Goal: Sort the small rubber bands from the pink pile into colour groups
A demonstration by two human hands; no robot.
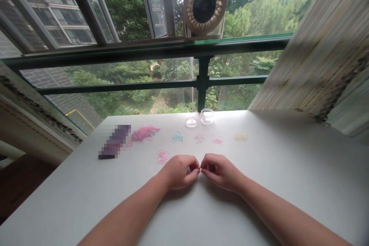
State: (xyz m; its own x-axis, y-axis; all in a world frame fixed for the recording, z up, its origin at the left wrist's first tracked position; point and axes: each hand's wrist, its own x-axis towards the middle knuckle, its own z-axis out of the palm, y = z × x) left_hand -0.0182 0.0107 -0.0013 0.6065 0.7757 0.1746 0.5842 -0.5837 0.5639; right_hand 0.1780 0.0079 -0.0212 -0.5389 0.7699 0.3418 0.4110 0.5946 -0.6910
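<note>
My left hand (181,170) and my right hand (221,170) meet just above the white table, thumbs and forefingers pinched tip to tip. Something tiny and dark seems to sit between the fingertips, too small to name. Nearest to the left hand lies a loose group of pink bands (163,156), thin and loop-like. Beyond the hands, small separate groups run in a row: blue bands (177,137), pale purple bands (199,138), pink-red bands (217,141) and yellow bands (240,137). A larger mixed pink pile (145,133) lies farther left.
A blurred dark purple object (115,141) lies at the table's left. Two clear round containers (191,122) stand at the back edge of the white table (273,169). Behind are a green railing (138,85), a round fan (205,5) and a striped curtain (311,54).
</note>
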